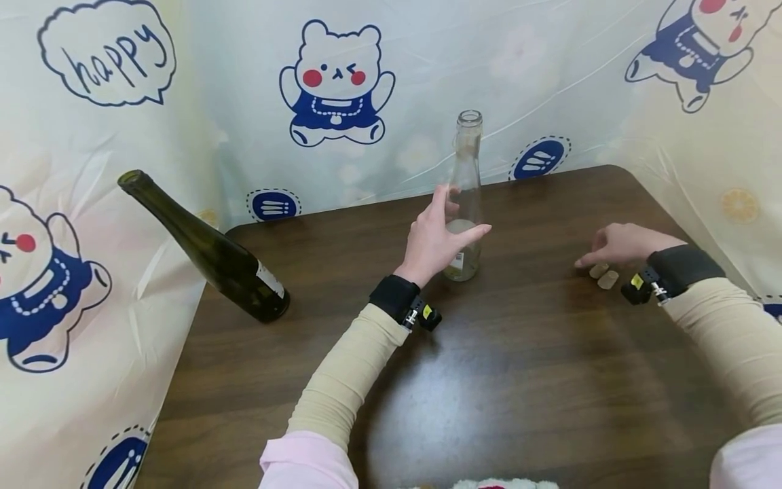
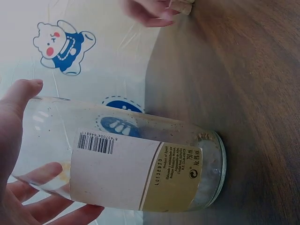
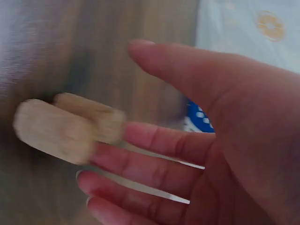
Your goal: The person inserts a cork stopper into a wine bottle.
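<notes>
A clear glass bottle [image 1: 467, 204] stands upright on the table, uncapped, its white and gold label with a barcode [image 2: 95, 144] facing the left wrist camera. My left hand [image 1: 430, 241] is spread around its body, thumb extended on one side and fingers on the other; how firmly they touch the glass is unclear. At the right, my right hand [image 1: 632, 244] is low beside two corks [image 1: 607, 279] on the tabletop. In the right wrist view its fingers reach the near ends of the corks [image 3: 54, 131], while the thumb is held well apart.
A dark green bottle [image 1: 201, 244] stands on the left part of the brown wooden table [image 1: 519, 380]. Behind and beside the table hangs a pale curtain [image 1: 238, 81] printed with cartoon bears. Something white and fluffy [image 1: 507, 483] shows at the bottom edge.
</notes>
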The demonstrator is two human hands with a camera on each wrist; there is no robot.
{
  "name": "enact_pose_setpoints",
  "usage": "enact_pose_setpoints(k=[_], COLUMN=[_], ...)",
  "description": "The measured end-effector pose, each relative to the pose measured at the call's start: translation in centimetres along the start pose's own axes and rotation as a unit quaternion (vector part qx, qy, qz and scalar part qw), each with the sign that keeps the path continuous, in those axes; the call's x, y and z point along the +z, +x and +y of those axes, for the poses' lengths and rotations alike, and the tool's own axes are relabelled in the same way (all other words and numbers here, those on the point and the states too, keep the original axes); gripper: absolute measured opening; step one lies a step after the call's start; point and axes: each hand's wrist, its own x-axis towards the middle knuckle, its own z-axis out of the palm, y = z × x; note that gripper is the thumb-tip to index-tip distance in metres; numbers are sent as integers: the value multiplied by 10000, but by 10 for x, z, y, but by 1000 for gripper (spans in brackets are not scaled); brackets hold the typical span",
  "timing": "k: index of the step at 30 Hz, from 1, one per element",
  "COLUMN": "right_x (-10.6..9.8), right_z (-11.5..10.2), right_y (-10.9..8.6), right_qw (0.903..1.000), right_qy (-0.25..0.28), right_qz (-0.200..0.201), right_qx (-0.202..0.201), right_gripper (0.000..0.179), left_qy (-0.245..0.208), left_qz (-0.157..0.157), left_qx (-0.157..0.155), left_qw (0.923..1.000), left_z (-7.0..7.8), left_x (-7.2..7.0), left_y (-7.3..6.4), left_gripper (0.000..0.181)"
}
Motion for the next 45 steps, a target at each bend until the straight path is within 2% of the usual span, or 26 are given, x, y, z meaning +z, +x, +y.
enact_pose_setpoints(k=[5, 8, 12, 17, 23, 28, 32, 36, 38, 39, 41, 45], right_x=[15, 16, 7, -21, -64, -94, -112, -124, -127, -127, -128, -126], right_z=[6, 7, -1, -32, -85, -129, -166, -201, -216, -222, -231, -239], right_y=[4, 6, 11, 14, 11, 8, 0, -11, -15, -17, -19, -19], right_qw=[9991, 9992, 9980, 9886, 9734, 9497, 9248, 8800, 8573, 8505, 8446, 8543], right_qy=[362, 354, 107, -114, 340, 776, 1553, 2743, 3113, 3209, 3270, 3058], right_qz=[-215, -81, 405, 1281, 1934, 2625, 3055, 3350, 3470, 3493, 3474, 3345], right_qx=[39, -165, -474, -777, -1182, -1520, -1655, -1955, -2184, -2274, -2431, -2545], right_gripper=[31, 20, 22, 29, 37, 40, 39, 36, 33, 33, 31, 28], left_qy=[-5, -38, -27, 21, 15, 17, -67, -70, -66, -63, -64, -36], left_qz=[-46, -51, -40, -16, -17, 6, -48, -58, -64, -70, -63, -34], left_qx=[35, 49, 44, 35, 31, 57, 11, 11, 20, 23, 29, 70], left_qw=[10000, 10000, 10000, 10000, 10000, 10000, 10000, 10000, 10000, 10000, 10000, 10000], left_z=[1, 1, 1, 0, -2, -3, -4, -4, -4, -4, -4, -2], left_x=[1, 1, 0, 0, 1, 1, 0, 0, 0, 0, 0, -1], left_y=[1, 0, 0, -1, -1, -2, -2, -2, -2, -2, -2, -2], left_gripper=[78, 77, 77, 77, 78, 78, 79, 79, 79, 79, 78, 78])
